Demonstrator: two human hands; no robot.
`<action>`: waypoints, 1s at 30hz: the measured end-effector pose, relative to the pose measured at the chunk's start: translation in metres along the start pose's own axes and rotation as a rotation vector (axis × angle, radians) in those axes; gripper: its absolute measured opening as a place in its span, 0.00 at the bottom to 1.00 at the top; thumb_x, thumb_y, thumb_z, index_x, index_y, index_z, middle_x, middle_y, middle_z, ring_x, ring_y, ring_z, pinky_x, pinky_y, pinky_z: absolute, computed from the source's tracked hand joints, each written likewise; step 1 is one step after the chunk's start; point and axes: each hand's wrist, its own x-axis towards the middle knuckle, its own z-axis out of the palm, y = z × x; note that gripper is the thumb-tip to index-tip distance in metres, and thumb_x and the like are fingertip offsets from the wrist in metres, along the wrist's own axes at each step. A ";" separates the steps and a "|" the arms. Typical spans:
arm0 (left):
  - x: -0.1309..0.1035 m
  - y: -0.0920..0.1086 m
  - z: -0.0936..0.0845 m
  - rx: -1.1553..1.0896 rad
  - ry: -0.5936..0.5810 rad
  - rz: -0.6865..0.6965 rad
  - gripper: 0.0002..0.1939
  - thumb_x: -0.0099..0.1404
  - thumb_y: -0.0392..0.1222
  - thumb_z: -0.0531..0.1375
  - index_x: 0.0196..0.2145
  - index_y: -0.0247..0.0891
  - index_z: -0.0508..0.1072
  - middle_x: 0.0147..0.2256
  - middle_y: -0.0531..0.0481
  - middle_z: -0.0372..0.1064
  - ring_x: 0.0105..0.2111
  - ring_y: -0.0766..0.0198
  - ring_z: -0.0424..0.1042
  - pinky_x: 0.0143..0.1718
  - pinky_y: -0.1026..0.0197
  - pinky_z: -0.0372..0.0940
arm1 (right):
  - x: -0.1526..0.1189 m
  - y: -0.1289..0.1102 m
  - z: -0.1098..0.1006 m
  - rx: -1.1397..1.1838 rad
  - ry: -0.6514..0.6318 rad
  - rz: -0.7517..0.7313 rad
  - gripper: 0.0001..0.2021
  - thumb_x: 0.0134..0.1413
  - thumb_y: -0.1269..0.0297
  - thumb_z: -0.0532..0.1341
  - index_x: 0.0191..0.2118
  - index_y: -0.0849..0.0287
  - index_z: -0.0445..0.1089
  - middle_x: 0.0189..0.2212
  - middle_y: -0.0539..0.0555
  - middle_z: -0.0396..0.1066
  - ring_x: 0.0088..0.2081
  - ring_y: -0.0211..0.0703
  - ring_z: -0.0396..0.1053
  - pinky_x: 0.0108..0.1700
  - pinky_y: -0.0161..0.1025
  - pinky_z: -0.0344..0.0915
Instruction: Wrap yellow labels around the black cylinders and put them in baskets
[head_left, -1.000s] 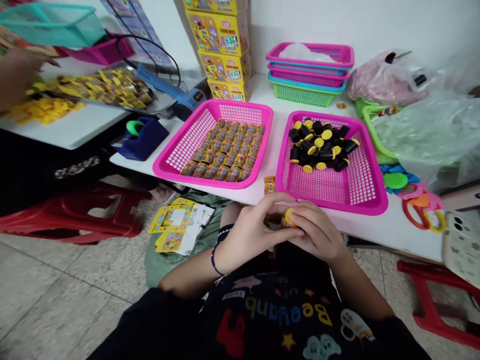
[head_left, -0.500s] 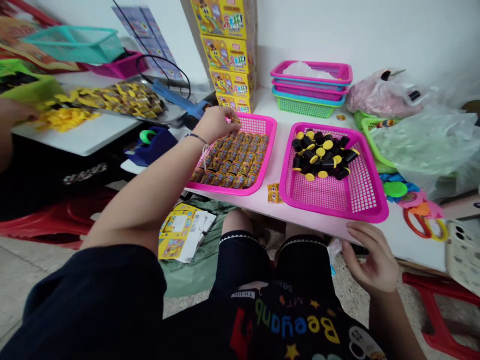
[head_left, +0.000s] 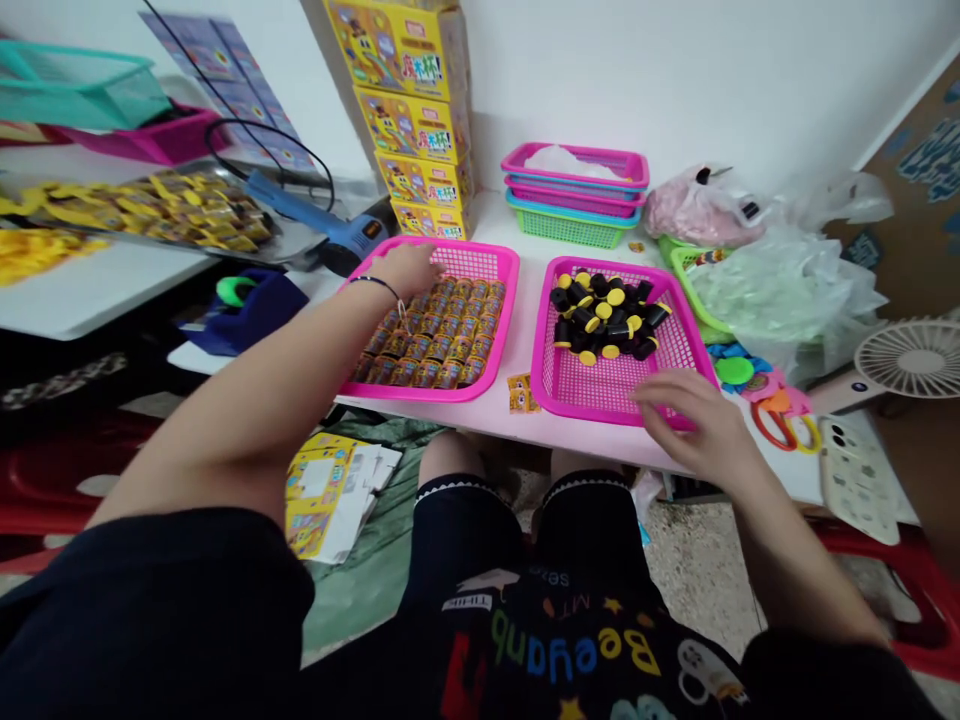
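Observation:
My left hand [head_left: 409, 268] reaches over the far left part of a pink basket [head_left: 508, 300], fingers bent down and close together. Whatever lies between its fingertips is hidden. Rows of small cylinders in printed yellow-orange wrappers [head_left: 442, 330] fill much of that basket. My right hand [head_left: 694, 425] hovers over the front right corner of a second pink basket [head_left: 581, 398], thumb and fingers apart, holding nothing visible. Small black cylinders with yellow caps [head_left: 611, 318] lie heaped in its far half. Between the baskets, near the table's edge, are small printed labels [head_left: 523, 394].
Yellow printed boxes [head_left: 420, 125] are stacked behind the left basket, beside a blue heat gun [head_left: 352, 235]. Stacked baskets [head_left: 574, 195] stand at the back. Plastic bags [head_left: 787, 285], scissors [head_left: 776, 425], a phone [head_left: 859, 480] and a small fan [head_left: 911, 355] occupy the right side.
My view has turned to the right. My left hand has dipped lower into the left basket; a small piece showed at its fingertips before. My right hand has risen from the table's edge to over the right basket.

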 end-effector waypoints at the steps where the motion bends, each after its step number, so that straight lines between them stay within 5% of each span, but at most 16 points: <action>1: -0.014 0.016 -0.004 0.023 0.063 -0.001 0.26 0.72 0.45 0.54 0.62 0.28 0.70 0.49 0.31 0.76 0.55 0.44 0.71 0.58 0.44 0.64 | 0.018 0.012 0.005 -0.042 -0.117 0.014 0.10 0.67 0.69 0.60 0.48 0.54 0.77 0.44 0.56 0.80 0.47 0.48 0.78 0.51 0.48 0.76; 3: -0.054 0.054 -0.013 0.075 0.205 0.068 0.25 0.74 0.46 0.53 0.62 0.30 0.70 0.55 0.30 0.73 0.54 0.46 0.72 0.57 0.47 0.66 | 0.052 0.037 0.019 -0.193 -0.452 0.054 0.13 0.68 0.65 0.59 0.52 0.58 0.76 0.49 0.60 0.80 0.51 0.52 0.78 0.52 0.49 0.74; 5: -0.105 0.093 -0.018 0.051 0.195 0.189 0.21 0.76 0.46 0.50 0.51 0.31 0.76 0.44 0.36 0.78 0.42 0.51 0.77 0.50 0.52 0.70 | 0.079 0.057 0.038 -0.410 -0.743 0.075 0.17 0.68 0.67 0.57 0.58 0.59 0.73 0.54 0.62 0.77 0.53 0.53 0.77 0.50 0.46 0.72; 7: -0.155 0.123 -0.013 0.002 -0.011 0.336 0.18 0.75 0.43 0.50 0.40 0.35 0.79 0.30 0.45 0.77 0.30 0.59 0.76 0.40 0.59 0.70 | 0.096 0.069 0.056 -0.488 -0.813 0.081 0.19 0.65 0.71 0.56 0.60 0.61 0.72 0.56 0.64 0.76 0.53 0.56 0.76 0.45 0.44 0.70; 10: -0.203 0.143 0.019 -0.039 -0.233 0.545 0.17 0.76 0.37 0.51 0.36 0.36 0.79 0.32 0.46 0.79 0.30 0.61 0.78 0.38 0.62 0.71 | 0.103 0.075 0.075 -0.554 -0.854 0.067 0.23 0.64 0.77 0.53 0.63 0.65 0.67 0.50 0.68 0.77 0.44 0.54 0.78 0.38 0.41 0.66; 12: -0.214 0.142 0.050 0.008 -0.197 0.615 0.15 0.76 0.36 0.53 0.48 0.33 0.79 0.47 0.38 0.80 0.47 0.55 0.81 0.50 0.58 0.73 | 0.101 0.075 0.080 -0.578 -0.870 0.020 0.25 0.65 0.78 0.50 0.65 0.63 0.65 0.50 0.68 0.77 0.43 0.53 0.78 0.37 0.40 0.64; 14: -0.215 0.137 0.082 0.101 -0.129 0.575 0.22 0.77 0.41 0.56 0.63 0.28 0.71 0.63 0.29 0.70 0.66 0.45 0.69 0.65 0.47 0.66 | 0.098 0.074 0.079 -0.584 -0.883 -0.043 0.26 0.68 0.77 0.48 0.66 0.57 0.65 0.52 0.68 0.75 0.45 0.53 0.76 0.38 0.40 0.63; 18: -0.223 0.128 0.123 0.222 -0.097 0.472 0.32 0.78 0.47 0.55 0.72 0.28 0.58 0.71 0.25 0.53 0.74 0.42 0.54 0.72 0.30 0.51 | 0.093 0.073 0.073 -0.573 -0.914 -0.111 0.22 0.69 0.76 0.48 0.61 0.59 0.69 0.49 0.66 0.76 0.46 0.53 0.75 0.38 0.41 0.63; 22: -0.243 0.126 0.133 0.256 -0.035 0.491 0.27 0.78 0.36 0.51 0.72 0.32 0.61 0.72 0.32 0.54 0.72 0.45 0.58 0.72 0.30 0.53 | 0.092 0.068 0.071 -0.529 -0.921 -0.109 0.17 0.65 0.77 0.53 0.55 0.64 0.71 0.50 0.67 0.76 0.48 0.52 0.75 0.40 0.41 0.64; 26: -0.250 0.119 0.128 0.195 -0.002 0.597 0.29 0.72 0.23 0.50 0.68 0.31 0.67 0.66 0.34 0.67 0.68 0.52 0.67 0.69 0.49 0.64 | 0.094 0.059 0.063 -0.483 -0.899 -0.074 0.12 0.61 0.74 0.59 0.50 0.65 0.72 0.47 0.65 0.78 0.45 0.51 0.76 0.39 0.40 0.64; 30: -0.245 0.111 0.120 0.133 0.042 0.599 0.30 0.70 0.21 0.49 0.66 0.31 0.68 0.63 0.34 0.71 0.64 0.56 0.73 0.65 0.58 0.68 | 0.088 0.044 0.045 -0.339 -0.656 0.047 0.15 0.59 0.67 0.62 0.52 0.65 0.70 0.45 0.62 0.78 0.40 0.49 0.77 0.38 0.40 0.67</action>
